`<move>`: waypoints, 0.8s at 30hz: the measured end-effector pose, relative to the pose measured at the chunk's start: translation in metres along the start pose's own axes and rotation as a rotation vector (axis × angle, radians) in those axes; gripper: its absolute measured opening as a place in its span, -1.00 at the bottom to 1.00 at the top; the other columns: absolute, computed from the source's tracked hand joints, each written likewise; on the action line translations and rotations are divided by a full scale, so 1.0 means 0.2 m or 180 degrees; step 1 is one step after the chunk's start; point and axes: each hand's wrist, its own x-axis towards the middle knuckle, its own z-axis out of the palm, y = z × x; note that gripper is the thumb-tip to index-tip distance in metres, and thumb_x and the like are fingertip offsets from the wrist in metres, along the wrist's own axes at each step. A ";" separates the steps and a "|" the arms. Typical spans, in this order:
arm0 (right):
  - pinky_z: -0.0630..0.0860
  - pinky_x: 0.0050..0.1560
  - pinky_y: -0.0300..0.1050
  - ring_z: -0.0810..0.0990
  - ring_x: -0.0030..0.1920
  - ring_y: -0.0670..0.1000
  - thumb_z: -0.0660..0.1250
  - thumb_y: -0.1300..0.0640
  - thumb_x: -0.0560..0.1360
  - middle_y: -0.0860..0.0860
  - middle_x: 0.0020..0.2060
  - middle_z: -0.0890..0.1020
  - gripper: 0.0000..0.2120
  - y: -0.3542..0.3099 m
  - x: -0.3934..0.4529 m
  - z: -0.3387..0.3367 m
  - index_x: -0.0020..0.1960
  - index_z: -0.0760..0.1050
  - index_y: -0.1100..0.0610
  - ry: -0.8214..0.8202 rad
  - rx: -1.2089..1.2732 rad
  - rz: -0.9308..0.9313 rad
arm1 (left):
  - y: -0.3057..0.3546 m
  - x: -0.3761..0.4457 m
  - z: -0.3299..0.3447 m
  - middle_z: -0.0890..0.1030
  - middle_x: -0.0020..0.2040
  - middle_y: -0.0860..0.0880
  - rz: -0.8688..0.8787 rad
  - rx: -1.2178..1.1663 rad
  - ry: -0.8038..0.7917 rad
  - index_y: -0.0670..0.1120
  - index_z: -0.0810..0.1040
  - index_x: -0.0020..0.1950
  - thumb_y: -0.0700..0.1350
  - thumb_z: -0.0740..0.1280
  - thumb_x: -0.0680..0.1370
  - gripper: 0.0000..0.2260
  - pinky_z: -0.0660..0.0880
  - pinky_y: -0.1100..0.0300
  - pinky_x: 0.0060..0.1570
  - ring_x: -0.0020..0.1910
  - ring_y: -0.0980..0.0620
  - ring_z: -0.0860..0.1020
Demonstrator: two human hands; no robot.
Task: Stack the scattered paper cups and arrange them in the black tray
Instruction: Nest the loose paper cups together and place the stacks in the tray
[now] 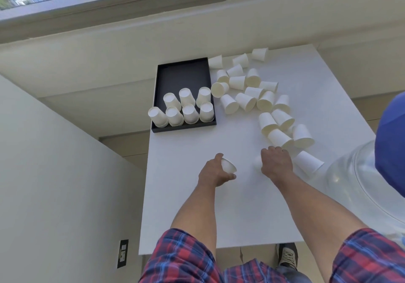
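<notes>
My left hand (213, 172) grips a white paper cup (229, 165) just above the white table (197, 217). To its right, my right hand (276, 163) closes over another paper cup (258, 161), mostly hidden under the palm. A black tray (182, 74) sits at the table's far left and holds several upside-down cup stacks (186, 109) along its near side. Many loose cups (252, 94) lie scattered on their sides from the far middle to near my right hand. One cup (308, 162) lies just right of my right hand.
A clear plastic dome-like object (355, 173) and a blue object (392, 142) stand at the table's right edge. A wall (54, 173) runs along the left. A window ledge (153, 26) lies beyond the table. My shoe (287, 256) shows below the near edge.
</notes>
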 end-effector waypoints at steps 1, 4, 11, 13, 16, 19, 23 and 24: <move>0.46 -0.02 -0.06 0.57 0.07 0.11 0.37 0.09 0.50 0.06 0.04 0.58 -0.75 -0.01 0.01 -0.02 0.15 0.51 0.13 0.0027 0.0636 0.0280 | -0.01 0.00 -0.01 0.47 0.38 -0.04 -0.0043 -0.0160 -0.0003 0.11 0.25 0.57 0.11 0.57 0.39 -0.17 0.57 -0.06 0.24 0.27 -0.13 0.56; 0.47 -0.17 -0.06 0.63 -0.04 0.14 0.51 -0.16 0.40 0.09 -0.05 0.63 -0.52 -0.04 0.04 -0.07 0.08 0.51 0.18 -0.0079 0.2926 0.1005 | -0.04 -0.01 -0.04 0.48 0.34 -0.01 -0.0097 -0.0665 -0.0082 0.13 0.38 0.49 0.08 0.61 0.35 -0.24 0.58 0.01 0.20 0.25 -0.07 0.53; 0.68 0.02 0.05 0.74 -0.05 0.10 0.54 -0.22 0.38 0.15 0.10 0.66 -0.31 -0.14 0.07 -0.08 0.35 0.41 0.12 -0.0833 0.5205 0.0578 | 0.00 -0.02 -0.14 0.63 0.26 -0.02 -0.0089 -0.1999 -0.0423 0.21 0.50 0.43 0.01 0.59 0.35 -0.34 0.58 -0.08 0.21 0.22 -0.10 0.61; 0.61 -0.07 0.01 0.76 -0.09 0.06 0.53 -0.24 0.37 0.08 -0.01 0.74 -0.31 -0.16 0.07 -0.08 0.37 0.41 0.00 -0.0996 0.5004 0.0305 | 0.01 -0.02 -0.18 0.67 0.24 -0.03 -0.0067 -0.2326 -0.0409 0.20 0.56 0.39 -0.02 0.60 0.38 -0.41 0.63 -0.05 0.14 0.14 -0.11 0.64; 0.52 -0.06 0.01 0.76 -0.08 0.08 0.53 -0.20 0.39 0.03 -0.08 0.76 -0.38 -0.17 0.06 -0.08 0.37 0.38 -0.18 -0.1154 0.4885 -0.0137 | 0.02 -0.03 -0.23 0.68 0.23 -0.02 -0.0050 -0.2490 -0.0409 0.19 0.58 0.38 -0.06 0.56 0.44 -0.48 0.61 0.15 -0.13 0.03 -0.06 0.64; 0.52 -0.04 0.02 0.76 -0.10 0.09 0.36 -0.35 0.48 0.01 -0.09 0.76 -0.58 -0.18 0.05 -0.09 0.27 0.47 -0.25 -0.1054 0.4849 -0.0231 | 0.02 -0.03 -0.26 0.70 0.18 -0.02 -0.0046 -0.2507 -0.0448 0.19 0.62 0.33 -0.06 0.54 0.46 -0.55 0.58 0.19 -0.17 -0.04 -0.04 0.63; 0.55 -0.07 -0.02 0.75 -0.15 0.02 0.10 -0.37 0.60 -0.06 0.01 0.71 -0.54 -0.21 0.04 -0.10 0.20 0.57 -0.09 -0.1005 0.4598 -0.0134 | 0.02 -0.02 -0.26 0.69 0.08 -0.03 -0.0069 -0.2555 -0.0410 0.19 0.64 0.29 -0.02 0.54 0.46 -0.60 0.52 0.18 -0.16 -0.17 -0.06 0.61; 0.55 -0.07 -0.03 0.74 -0.13 0.02 0.10 -0.35 0.61 -0.05 0.07 0.67 -0.54 -0.22 0.04 -0.10 0.20 0.58 -0.08 -0.1047 0.4578 -0.0208 | 0.02 -0.01 -0.26 0.69 0.06 -0.04 -0.0077 -0.2556 -0.0402 0.19 0.64 0.29 -0.02 0.54 0.46 -0.60 0.49 0.18 -0.16 -0.21 -0.06 0.61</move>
